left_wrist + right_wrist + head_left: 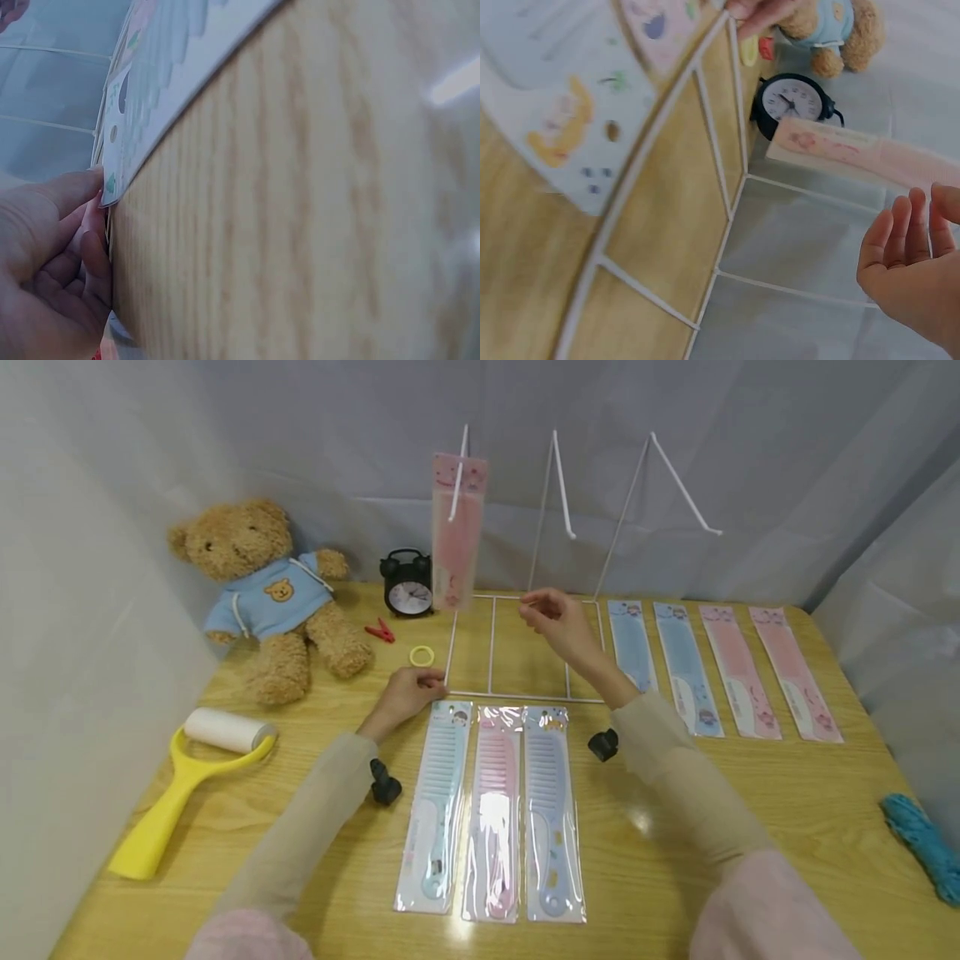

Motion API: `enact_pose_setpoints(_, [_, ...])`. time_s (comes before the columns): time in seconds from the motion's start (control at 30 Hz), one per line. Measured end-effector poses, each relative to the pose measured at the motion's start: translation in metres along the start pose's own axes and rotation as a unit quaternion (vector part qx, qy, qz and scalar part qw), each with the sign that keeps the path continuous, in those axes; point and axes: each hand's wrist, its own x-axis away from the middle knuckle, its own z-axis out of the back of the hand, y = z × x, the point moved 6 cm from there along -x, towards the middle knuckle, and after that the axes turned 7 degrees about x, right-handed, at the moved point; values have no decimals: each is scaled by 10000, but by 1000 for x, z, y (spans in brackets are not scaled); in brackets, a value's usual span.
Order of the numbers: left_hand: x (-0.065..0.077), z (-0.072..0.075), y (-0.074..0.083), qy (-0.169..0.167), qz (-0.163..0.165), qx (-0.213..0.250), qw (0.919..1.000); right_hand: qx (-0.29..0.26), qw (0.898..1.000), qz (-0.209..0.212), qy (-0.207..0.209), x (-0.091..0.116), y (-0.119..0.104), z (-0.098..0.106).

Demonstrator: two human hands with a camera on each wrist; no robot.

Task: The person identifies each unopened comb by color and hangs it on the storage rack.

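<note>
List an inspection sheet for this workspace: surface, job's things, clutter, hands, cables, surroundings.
Surface: wooden table, patches of glare.
Job's things: white wire rack, one pink packet hung at its left; three packaged combs before it; two blue packets and two pink packets rightward.
Clutter: teddy bear, alarm clock, red clip, yellow ring, roller, blue cord bundle.
Hands: left hand grips rack's near left corner; right hand raised, holding nothing.
Cables: nothing seen.
Surroundings: pale cloth behind and both sides.

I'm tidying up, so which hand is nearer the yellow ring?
Left: the left hand is just in front of the yellow ring; the right hand is farther off, to its right.
</note>
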Motion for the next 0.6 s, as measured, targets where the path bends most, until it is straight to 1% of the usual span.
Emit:
enact_pose_setpoints(0.1, [0, -1, 1, -3, 1, 54, 10000, 158, 9998, -131, -75, 12, 10, 0])
enact_pose_setpoints(0.3, [-1, -1, 4, 10, -115, 53, 9999, 282, 9984, -437, -208, 33, 25, -1])
enact_pose_setpoints(0.47, [-1, -1, 1, -1, -95, 42, 9999, 384, 9975, -473, -356, 46, 28, -4])
enact_pose_setpoints(0.6, [-1, -1, -1, 4, -67, 14, 10000, 493, 9968, -487, -388, 56, 28, -5])
